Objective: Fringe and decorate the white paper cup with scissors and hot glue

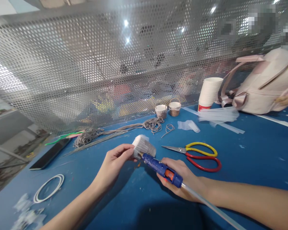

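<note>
Paper cup (141,143): white, tipped sideways, partly wrapped in grey cord (148,149). Glue gun (162,169): blue body, orange trigger, nozzle touching the cup's side, clear glue stick (206,202) projecting rearward.

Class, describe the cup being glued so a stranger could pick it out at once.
On the blue table before the perforated metal screen, look near the middle. The left hand holds the cup on its side against the blue glue gun in the right hand. Unlike the stacked paper cups and the two small upright cups by the screen, it lies tilted and is held.
</note>
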Demonstrator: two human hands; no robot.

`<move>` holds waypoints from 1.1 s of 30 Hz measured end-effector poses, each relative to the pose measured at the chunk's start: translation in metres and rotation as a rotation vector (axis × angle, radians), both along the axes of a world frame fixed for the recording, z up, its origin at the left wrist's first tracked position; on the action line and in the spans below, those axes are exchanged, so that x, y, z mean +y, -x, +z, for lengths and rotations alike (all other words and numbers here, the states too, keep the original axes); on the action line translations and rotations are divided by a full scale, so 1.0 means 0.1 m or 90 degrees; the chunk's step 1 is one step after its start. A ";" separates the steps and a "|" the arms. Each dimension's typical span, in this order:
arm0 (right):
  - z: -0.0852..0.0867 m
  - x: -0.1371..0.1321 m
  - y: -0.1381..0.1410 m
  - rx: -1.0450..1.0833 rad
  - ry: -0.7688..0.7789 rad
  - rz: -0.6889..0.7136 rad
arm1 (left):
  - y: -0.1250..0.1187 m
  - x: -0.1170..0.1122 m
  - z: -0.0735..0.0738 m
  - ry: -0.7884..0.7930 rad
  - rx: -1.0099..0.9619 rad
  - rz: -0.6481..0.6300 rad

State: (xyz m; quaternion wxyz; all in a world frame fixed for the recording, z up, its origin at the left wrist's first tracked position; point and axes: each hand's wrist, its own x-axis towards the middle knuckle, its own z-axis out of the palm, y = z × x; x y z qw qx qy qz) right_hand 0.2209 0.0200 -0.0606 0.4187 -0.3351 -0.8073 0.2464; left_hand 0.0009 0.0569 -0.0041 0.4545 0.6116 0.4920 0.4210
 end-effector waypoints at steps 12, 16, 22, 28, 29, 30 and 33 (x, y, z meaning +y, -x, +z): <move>-0.01 0.00 -0.01 -0.013 -0.024 -0.018 | 0.05 0.01 -0.08 -0.013 -0.001 -0.023; -0.01 0.00 -0.02 -0.024 -0.003 -0.003 | 0.05 0.00 -0.08 -0.024 0.025 -0.013; -0.04 -0.01 -0.02 -0.014 -0.016 0.006 | 0.05 0.00 -0.06 -0.045 0.038 -0.011; -0.01 -0.01 -0.05 -0.022 -0.001 0.003 | 0.08 0.01 -0.09 -0.053 0.040 -0.018; -0.01 -0.01 -0.04 -0.016 -0.006 0.005 | 0.08 0.01 -0.10 -0.054 0.040 -0.018; -0.02 0.00 -0.03 -0.007 -0.016 0.008 | 0.08 0.01 -0.10 -0.055 0.040 -0.018; -0.04 0.00 0.00 0.017 -0.037 0.028 | 0.07 0.00 -0.09 -0.054 0.041 -0.021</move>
